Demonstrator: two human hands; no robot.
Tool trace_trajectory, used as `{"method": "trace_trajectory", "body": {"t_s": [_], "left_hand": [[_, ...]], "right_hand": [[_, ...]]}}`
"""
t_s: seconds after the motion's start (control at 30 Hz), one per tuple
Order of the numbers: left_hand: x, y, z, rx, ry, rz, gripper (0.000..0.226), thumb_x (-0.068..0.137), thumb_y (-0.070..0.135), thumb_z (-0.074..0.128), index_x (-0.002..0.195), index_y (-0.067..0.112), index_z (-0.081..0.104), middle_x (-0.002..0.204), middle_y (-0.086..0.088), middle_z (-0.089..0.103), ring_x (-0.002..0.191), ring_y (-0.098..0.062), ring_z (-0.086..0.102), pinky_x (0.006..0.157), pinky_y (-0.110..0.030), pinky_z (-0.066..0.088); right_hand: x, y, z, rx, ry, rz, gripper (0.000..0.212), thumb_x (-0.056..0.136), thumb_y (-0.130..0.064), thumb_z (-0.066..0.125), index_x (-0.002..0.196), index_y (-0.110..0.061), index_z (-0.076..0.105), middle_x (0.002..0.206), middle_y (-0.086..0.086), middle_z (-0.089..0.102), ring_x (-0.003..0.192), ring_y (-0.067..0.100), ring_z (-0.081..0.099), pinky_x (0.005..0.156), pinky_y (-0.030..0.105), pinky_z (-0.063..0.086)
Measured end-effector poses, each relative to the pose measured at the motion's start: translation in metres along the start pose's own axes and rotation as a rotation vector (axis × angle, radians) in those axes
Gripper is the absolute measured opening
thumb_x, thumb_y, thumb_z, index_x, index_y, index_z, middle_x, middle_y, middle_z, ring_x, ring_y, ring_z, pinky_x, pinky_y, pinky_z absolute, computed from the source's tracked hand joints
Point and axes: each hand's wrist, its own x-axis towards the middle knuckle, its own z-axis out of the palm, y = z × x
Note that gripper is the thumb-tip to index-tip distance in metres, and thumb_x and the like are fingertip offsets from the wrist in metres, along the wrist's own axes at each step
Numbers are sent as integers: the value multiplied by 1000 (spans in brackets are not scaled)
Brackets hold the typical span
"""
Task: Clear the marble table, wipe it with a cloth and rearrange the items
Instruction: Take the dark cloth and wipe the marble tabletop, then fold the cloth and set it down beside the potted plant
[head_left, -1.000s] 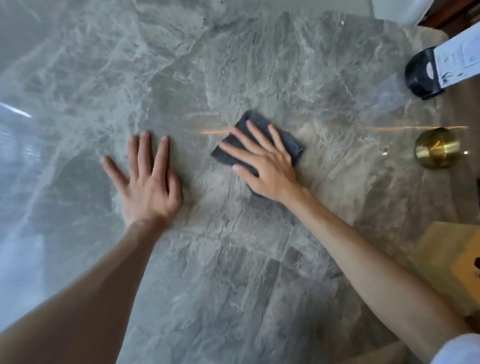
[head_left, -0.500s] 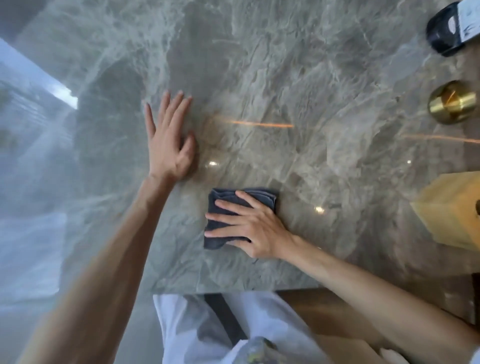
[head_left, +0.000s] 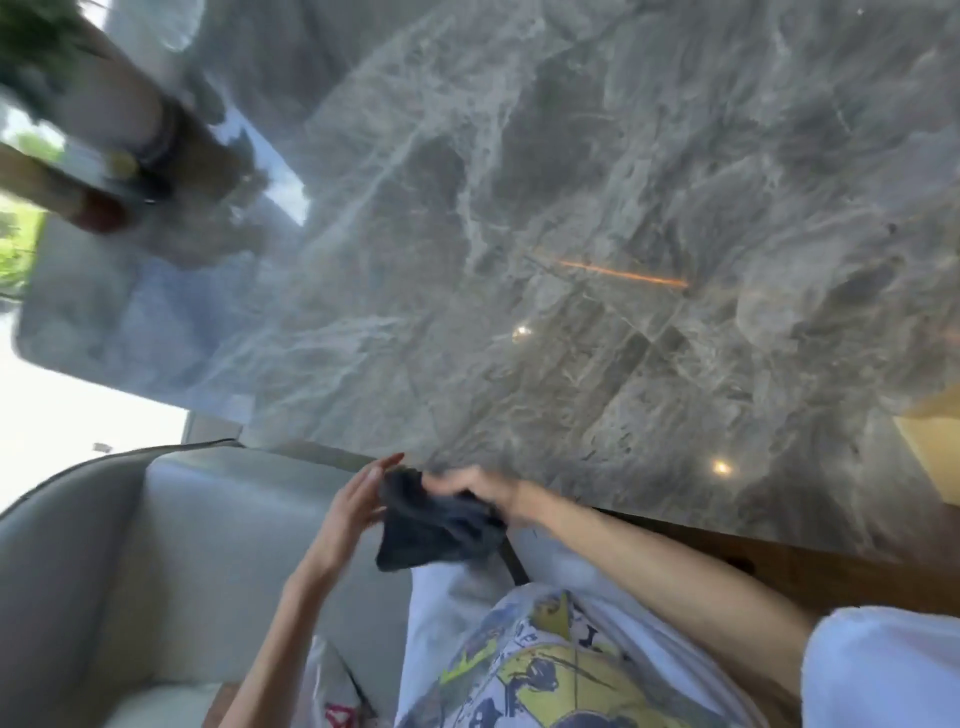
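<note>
- marble table (head_left: 597, 234): grey slab, pale veining, glossy, reflections on it; near edge runs diagonally across lower frame
- cloth (head_left: 436, 525): dark grey-blue, crumpled, off the table, just past the near edge over the person's lap, pinched at the top and hanging bunched below; blurred, fold details unclear

A home dining or sitting area: a polished grey marble counter (head_left: 597, 218) reflects ceiling lights, a grey upholstered seat (head_left: 171, 525) sits at its near edge, and daylight and greenery (head_left: 15, 244) show past its left end.
</note>
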Motion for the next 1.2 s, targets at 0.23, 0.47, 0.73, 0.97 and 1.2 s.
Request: {"method": "trace_trajectory", "body": {"t_s": [0.23, 0.47, 0.73, 0.97, 1.2], "left_hand": [[-43, 148, -41, -257, -207, 109, 58, 94, 56, 38, 120, 12, 65, 112, -17, 65, 107, -28, 63, 90, -47, 52], [-72, 310, -47, -122, -237, 547, 26, 87, 12, 67, 109, -1, 63, 94, -7, 68, 91, -18, 65, 76, -33, 58], [-78, 425, -59, 93, -344, 737, 7, 90, 14, 65, 95, 9, 67, 90, -6, 68, 87, -19, 66, 76, -34, 54], [-60, 470, -60, 131, -272, 787, 30, 81, 10, 74, 66, 7, 48, 63, 1, 56, 56, -9, 56, 49, -17, 44], [-50, 481, -59, 91, -280, 862, 38, 87, 16, 69, 81, -10, 41, 79, -9, 47, 73, -19, 49, 62, -23, 42]], "right_hand": [[-44, -126, 41, 612, -187, -586, 70, 98, -50, 39, 140, 6, 40, 144, 25, 45, 139, 32, 40, 119, 41, 25], [-105, -257, 77, 624, 384, -641, 55, 92, -66, 44, 104, -19, 71, 99, 5, 76, 89, 21, 74, 75, 38, 61], [-122, -344, 71, 250, 522, -864, 58, 98, -53, 43, 128, -7, 61, 129, 17, 64, 124, 32, 58, 109, 47, 41], [-141, -377, 56, -4, 820, -941, 29, 92, -22, 64, 117, -6, 63, 114, 12, 72, 97, 22, 69, 78, 33, 54], [-157, -411, 40, -165, 777, -898, 23, 96, -24, 59, 111, -7, 60, 99, 3, 69, 88, 19, 67, 69, 30, 54]]}}
